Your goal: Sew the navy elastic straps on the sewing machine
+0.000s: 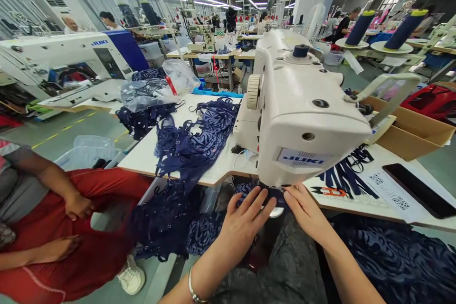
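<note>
A white JUKI sewing machine [309,118] stands in front of me, its head over a piece of navy patterned fabric [272,194]. My left hand [245,221] lies on this fabric left of the needle area, palm down with fingers spread. At the fabric's right edge, my right hand [308,211] has its thumb and fingers drawn together on the cloth, fingertips partly hidden beneath the machine head. The needle and presser foot are mostly hidden.
Navy strapped garments [199,137] are heaped on the table's left and hang over its edge. On the right lie orange-handled snips [331,192], navy straps [351,175], a phone [420,190] and a cardboard box [413,128]. A person in red trousers [103,194] sits close at left.
</note>
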Demonstrator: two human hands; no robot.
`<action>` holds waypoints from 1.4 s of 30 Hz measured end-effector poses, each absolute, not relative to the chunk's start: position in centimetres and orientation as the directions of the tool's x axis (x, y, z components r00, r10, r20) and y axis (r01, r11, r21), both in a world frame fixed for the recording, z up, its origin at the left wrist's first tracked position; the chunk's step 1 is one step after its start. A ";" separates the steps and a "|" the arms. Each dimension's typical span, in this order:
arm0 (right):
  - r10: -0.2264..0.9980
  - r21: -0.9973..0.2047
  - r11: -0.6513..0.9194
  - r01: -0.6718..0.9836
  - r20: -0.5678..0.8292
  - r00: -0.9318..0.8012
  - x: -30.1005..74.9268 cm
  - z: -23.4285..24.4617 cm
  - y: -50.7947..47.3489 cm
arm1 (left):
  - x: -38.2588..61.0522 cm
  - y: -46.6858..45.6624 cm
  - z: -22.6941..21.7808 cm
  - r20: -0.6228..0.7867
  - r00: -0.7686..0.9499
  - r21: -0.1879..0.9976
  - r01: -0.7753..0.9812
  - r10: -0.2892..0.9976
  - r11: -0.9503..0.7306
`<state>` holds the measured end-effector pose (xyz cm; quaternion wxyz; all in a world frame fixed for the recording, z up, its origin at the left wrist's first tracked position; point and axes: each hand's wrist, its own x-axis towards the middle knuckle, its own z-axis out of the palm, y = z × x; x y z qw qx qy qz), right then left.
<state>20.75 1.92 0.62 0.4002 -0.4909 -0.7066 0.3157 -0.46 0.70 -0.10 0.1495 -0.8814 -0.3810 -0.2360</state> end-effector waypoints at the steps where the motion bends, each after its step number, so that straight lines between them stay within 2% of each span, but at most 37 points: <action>1: 0.945 -0.832 0.323 0.452 0.257 -0.203 20.8 0.8 2.0 | -0.5 0.7 -0.1 0.524 0.599 -0.080 0.742 0.605 -0.666; 9: 0.947 -0.772 0.319 0.551 0.280 -0.156 20.7 1.4 2.7 | -0.1 0.7 -0.3 0.517 0.608 -0.122 0.749 0.602 -0.651; 15: 0.930 -0.748 0.367 0.553 0.278 -0.242 20.9 1.6 2.7 | 0.0 0.9 -0.3 0.529 0.594 -0.094 0.750 0.605 -0.654; 20: 0.921 -0.607 0.383 0.697 0.308 -0.239 21.4 1.5 2.4 | -0.4 0.8 -0.3 0.501 0.608 -0.046 0.729 0.616 -0.683; 22: 0.919 -0.585 0.384 0.715 0.320 -0.232 21.3 1.5 2.3 | -0.3 0.7 -0.4 0.502 0.599 -0.037 0.736 0.624 -0.676; 29: 0.926 -0.565 0.360 0.742 0.311 -0.213 21.0 1.1 2.9 | 0.0 0.6 -0.7 0.528 0.569 -0.043 0.759 0.630 -0.650; 42: 0.934 -0.607 0.345 0.716 0.299 -0.197 21.2 0.5 3.2 | 0.3 0.6 0.2 0.538 0.575 -0.094 0.768 0.617 -0.633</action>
